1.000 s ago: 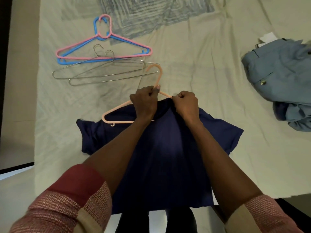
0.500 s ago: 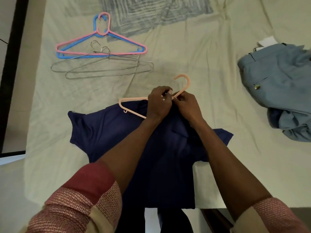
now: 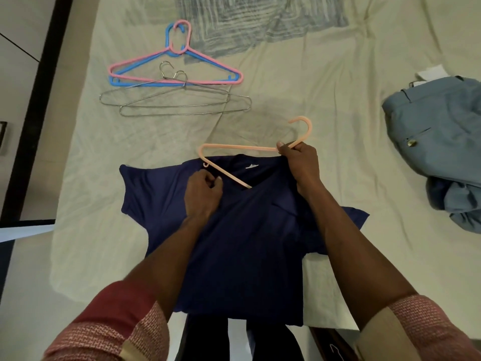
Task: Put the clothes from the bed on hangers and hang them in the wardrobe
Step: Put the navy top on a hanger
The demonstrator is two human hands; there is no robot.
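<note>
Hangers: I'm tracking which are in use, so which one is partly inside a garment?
The peach hanger, gripped by the right hand, one arm inside the navy shirt. The pink, blue and two wire hangers lie bare on the sheet.

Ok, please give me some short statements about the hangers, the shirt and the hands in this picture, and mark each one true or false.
1. The right hand holds the peach hanger near its hook. True.
2. The navy T-shirt hangs in the wardrobe. False: it lies on the bed sheet.
3. The left hand pinches the T-shirt's fabric near the neckline. True.
4. Both wire hangers carry clothes. False: they lie bare on the sheet.
5. The pink hanger lies on top of a blue hanger. True.
6. The light blue trousers are already on a hanger. False: they lie bunched at the right edge of the bed.
</note>
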